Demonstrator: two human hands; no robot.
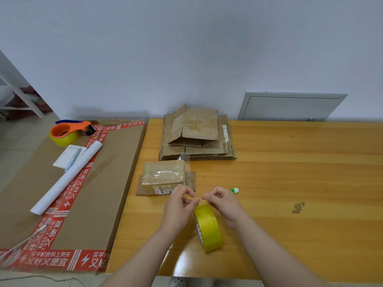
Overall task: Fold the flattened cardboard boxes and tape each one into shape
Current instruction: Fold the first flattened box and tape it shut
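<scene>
- We are looking down on a glossy orange-brown wooden table [290, 162] that is standing flush against a plain pale wall [186, 48].
- Our left hand [179, 200] and right hand [222, 200] are meeting near the table's front. The fingers of both are curling in, and thumb and forefinger are pinching at the top rim of the yellow tape roll [209, 228]. The tape end itself is too clear for us to make out.
- The roll is standing on edge between our wrists, tilting slightly.
- A small folded box [163, 177], glossy with clear tape, is sitting just beyond our left hand.
- The stack of flattened boxes [196, 137] is lying at the table's far edge, by the wall.
- A small green-and-white object [234, 190] is lying just right of our right hand, and a dark stain [298, 208] is showing farther right.
- Left of the table, a large flat carton [99, 183] edged with red printed tape is carrying an orange tape dispenser [68, 131], a notepad [64, 156], a pen [72, 159] and a white paper roll [68, 179].
- A grey panel [290, 106] is sitting low on the wall. At far left, a white frame [20, 96] is standing on a tiled floor [20, 133].
</scene>
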